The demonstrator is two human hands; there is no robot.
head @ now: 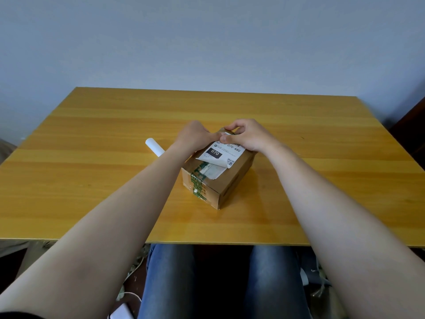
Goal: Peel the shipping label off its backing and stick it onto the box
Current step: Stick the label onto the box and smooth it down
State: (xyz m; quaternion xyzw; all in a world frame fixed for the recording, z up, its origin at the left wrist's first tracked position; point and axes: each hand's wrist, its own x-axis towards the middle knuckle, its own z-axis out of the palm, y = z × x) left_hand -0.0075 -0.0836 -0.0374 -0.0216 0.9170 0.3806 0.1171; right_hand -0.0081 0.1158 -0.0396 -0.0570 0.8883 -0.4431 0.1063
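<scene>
Box (234,180) sits mid-table (92,157), skewed, w/ shipping label (218,153) lying on its top face. Both hands work the label's 12 o'clock end, prob. to anchor that edge first. R hand (249,134): fingers bent over the far edge, thumb down on the paper, pinching it to the box. L hand (194,137): fingers hidden behind its own back, can't tell how they lie. Label's 6 o'clock end curls up off the green tape (197,183), not stuck yet. White roll (154,146) at box's 10 o'clock, maybe the backing.
</scene>
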